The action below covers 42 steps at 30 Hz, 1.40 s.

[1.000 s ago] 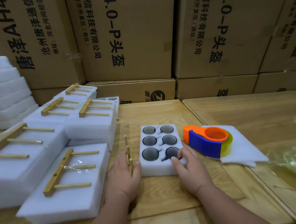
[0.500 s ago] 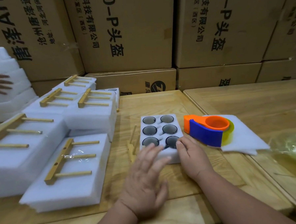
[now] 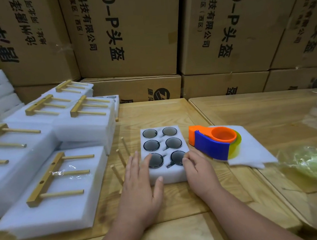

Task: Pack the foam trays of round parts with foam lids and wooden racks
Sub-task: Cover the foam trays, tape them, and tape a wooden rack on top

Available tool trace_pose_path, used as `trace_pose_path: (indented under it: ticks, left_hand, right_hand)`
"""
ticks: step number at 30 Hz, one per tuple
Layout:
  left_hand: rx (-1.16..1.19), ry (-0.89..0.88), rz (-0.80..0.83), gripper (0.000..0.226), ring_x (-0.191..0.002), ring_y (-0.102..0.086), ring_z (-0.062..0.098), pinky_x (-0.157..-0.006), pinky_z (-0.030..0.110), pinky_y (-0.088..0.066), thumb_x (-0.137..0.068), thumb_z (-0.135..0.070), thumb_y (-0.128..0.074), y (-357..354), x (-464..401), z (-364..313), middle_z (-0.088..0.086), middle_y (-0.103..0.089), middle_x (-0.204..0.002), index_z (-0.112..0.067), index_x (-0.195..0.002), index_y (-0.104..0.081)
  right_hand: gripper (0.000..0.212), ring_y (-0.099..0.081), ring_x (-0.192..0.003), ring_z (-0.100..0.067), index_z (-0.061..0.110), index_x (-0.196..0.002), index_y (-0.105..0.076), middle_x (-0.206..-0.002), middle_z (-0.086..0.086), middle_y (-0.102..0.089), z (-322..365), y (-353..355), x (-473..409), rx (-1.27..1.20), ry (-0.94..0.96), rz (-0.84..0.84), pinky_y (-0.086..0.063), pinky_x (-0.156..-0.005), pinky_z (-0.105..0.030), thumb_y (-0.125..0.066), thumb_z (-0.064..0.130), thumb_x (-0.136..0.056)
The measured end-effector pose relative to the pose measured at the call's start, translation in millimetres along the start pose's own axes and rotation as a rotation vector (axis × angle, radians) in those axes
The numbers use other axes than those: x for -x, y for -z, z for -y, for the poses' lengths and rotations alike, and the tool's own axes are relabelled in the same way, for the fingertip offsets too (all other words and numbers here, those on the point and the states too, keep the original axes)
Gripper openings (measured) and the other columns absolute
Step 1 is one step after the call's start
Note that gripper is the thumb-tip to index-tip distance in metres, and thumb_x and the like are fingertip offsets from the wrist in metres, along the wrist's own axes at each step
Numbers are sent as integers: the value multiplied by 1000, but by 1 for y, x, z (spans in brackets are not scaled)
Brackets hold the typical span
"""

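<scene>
- Your left hand (image 3: 139, 192) lies flat, fingers straight, on the near left corner of the foam tray (image 3: 166, 172) on the counter (image 3: 176, 201).
- Your right hand (image 3: 199, 171) touches the tray's near right edge, fingers curled.
- Six dark round parts (image 3: 151, 145) fill the tray.
- A loose wooden rack (image 3: 119, 158) lies just left of it.
- The orange and blue tape dispenser (image 3: 212, 142) rests on a foam lid (image 3: 251, 151) to the right.

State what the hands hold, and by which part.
Nothing is gripped. The left hand lies flat on the foam tray; the right hand touches its right edge.

Wooden table (image 3: 153, 112) bears foam tray (image 3: 166, 171)
</scene>
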<state>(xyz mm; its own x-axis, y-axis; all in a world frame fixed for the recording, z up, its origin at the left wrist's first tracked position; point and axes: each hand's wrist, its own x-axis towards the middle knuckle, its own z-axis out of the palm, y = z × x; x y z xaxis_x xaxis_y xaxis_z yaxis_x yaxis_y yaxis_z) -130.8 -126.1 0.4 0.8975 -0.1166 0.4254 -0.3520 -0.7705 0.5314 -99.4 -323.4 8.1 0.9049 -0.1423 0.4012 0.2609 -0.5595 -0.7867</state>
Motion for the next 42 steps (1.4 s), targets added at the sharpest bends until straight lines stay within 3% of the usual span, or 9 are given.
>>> trace_pose_path:
  ticks: [3,5,11,16,21,26,32,37,42]
  left_hand:
    - [47,16,34,75,-154,12,2,-122,23,-2,-89,-65,-23,-4,-2,2,-4,-1,-171,-36,-158,-18]
    - [58,14,46,69,-149,14,-8,-120,23,-9,-93,-62,-30,-6,-2,3,-5,0,-171,-40,-156,-15]
    - [102,22,51,68,-153,3,-3,-118,20,-14,-96,-54,-41,-9,-5,6,-13,-10,-169,-43,-154,-8]
    - [102,60,73,69,-154,-8,5,-122,30,-22,-97,-52,-43,-8,-5,5,-12,-12,-168,-40,-156,-9]
    - [80,81,88,69,-155,-11,9,-121,29,-20,-97,-53,-43,-8,-4,3,-8,-5,-169,-45,-155,-7]
    - [46,90,98,62,-155,-8,9,-121,30,-22,-98,-54,-43,-8,-6,3,-6,-5,-169,-43,-152,-15]
    - [44,101,112,59,-155,-7,9,-122,29,-19,-98,-55,-42,-8,-6,2,-7,0,-169,-44,-150,-18]
    - [42,99,128,57,-155,-6,10,-123,29,-19,-98,-55,-41,-7,-6,2,-7,0,-169,-42,-150,-22]
    - [29,103,137,53,-154,-13,14,-121,31,-23,-98,-56,-38,-7,-6,3,-5,0,-169,-40,-146,-25]
  right_hand:
    - [18,-57,-111,-12,19,-83,-61,-114,11,-61,-1,1,5,41,42,-6,-43,-92,-29,-53,14,-99]
    - [14,-45,-130,-7,17,-96,-65,-135,9,-53,3,1,9,85,85,-36,-30,-108,-16,-52,16,-101]
    - [17,-57,-112,-14,26,-108,-60,-115,9,-61,23,55,-25,24,326,-248,-43,-97,-24,-46,26,-98]
    - [26,-60,-110,-30,19,-122,-56,-121,-10,-62,-15,132,-94,174,-206,-486,-50,-93,-41,-54,14,-97]
    - [54,-54,-127,-43,-2,-143,-49,-143,-24,-53,-55,172,-116,538,-790,-72,-48,-99,-45,-64,22,-97]
    - [62,-51,-133,-35,-4,-143,-51,-151,-21,-48,-60,172,-119,563,-922,250,-42,-101,-41,-70,32,-96]
    - [79,-60,-113,-35,-3,-138,-53,-129,-21,-59,-49,168,-119,703,-903,139,-42,-79,-35,-89,34,-78]
    - [52,-57,-80,-33,-1,-107,-62,-81,-12,-56,-34,174,-132,723,-758,-25,-47,-69,-37,-90,30,-76]
    - [34,-57,-82,-35,1,-100,-65,-85,-13,-59,-3,177,-151,732,-605,-92,-45,-69,-37,-80,27,-85]
